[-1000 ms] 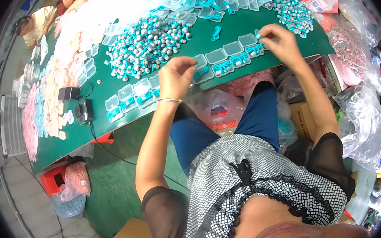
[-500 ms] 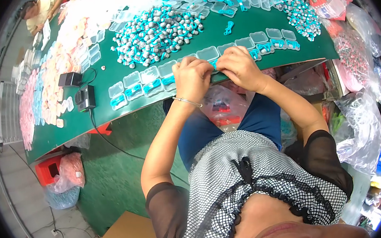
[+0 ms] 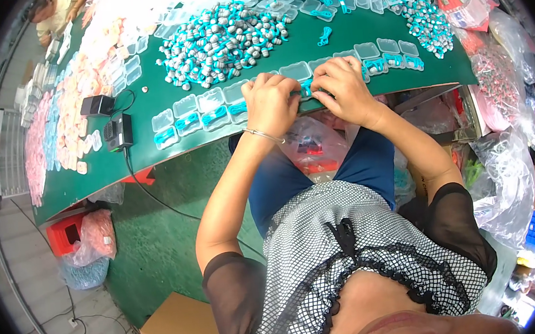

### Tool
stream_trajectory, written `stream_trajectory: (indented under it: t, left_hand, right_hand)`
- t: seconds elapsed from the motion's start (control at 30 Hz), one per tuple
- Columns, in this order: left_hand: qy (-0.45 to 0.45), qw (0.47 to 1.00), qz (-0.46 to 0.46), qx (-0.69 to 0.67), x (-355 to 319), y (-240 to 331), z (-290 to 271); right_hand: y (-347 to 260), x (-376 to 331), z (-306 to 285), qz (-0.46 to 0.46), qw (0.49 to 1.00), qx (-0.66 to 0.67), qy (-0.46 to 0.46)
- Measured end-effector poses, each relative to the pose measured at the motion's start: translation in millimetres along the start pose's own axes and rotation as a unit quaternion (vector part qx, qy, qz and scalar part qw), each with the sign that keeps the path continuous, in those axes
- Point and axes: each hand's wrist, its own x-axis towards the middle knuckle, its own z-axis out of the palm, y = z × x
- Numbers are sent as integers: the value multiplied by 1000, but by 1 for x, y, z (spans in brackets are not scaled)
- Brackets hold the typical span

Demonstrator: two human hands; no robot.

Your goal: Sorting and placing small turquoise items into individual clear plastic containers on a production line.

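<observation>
Near the table's front edge runs a row of small clear plastic cases [image 3: 215,117], lids up, with bundles of turquoise cord [image 3: 165,136] in them. My left hand [image 3: 273,105] and my right hand [image 3: 345,91] are at a case in the middle of this row. A bit of turquoise cord [image 3: 306,88] shows between them. With curled fingers, my left hand grips the case's left side. My right hand holds its right side with bent fingers, the thumb nearer to me. Both hands hide most of the case.
Beyond the row lies a heap of grey-and-turquoise pieces [image 3: 218,44], with a smaller heap [image 3: 427,26] at the right. A lone cord bundle [image 3: 325,35] lies between them. Black devices [image 3: 118,133] with a cable sit at the left. Another person [image 3: 57,20] is at the far left.
My hands have moved slightly apart, and more of the turquoise cord shows between them. The right fingers have loosened from a tight pinch. The whole view has shifted a little.
</observation>
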Motion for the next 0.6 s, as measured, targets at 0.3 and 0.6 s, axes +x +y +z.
stream_trajectory:
  t: [0.3,0.6]
  left_hand:
    - [-21,1000,-2,9,1,0,-3]
    - [-21,1000,6,16,1,0,-3]
  right_hand:
    - [-2,0,-2,-48,998,-34,28]
    - [-1,-3,3,-65,994,-74,52]
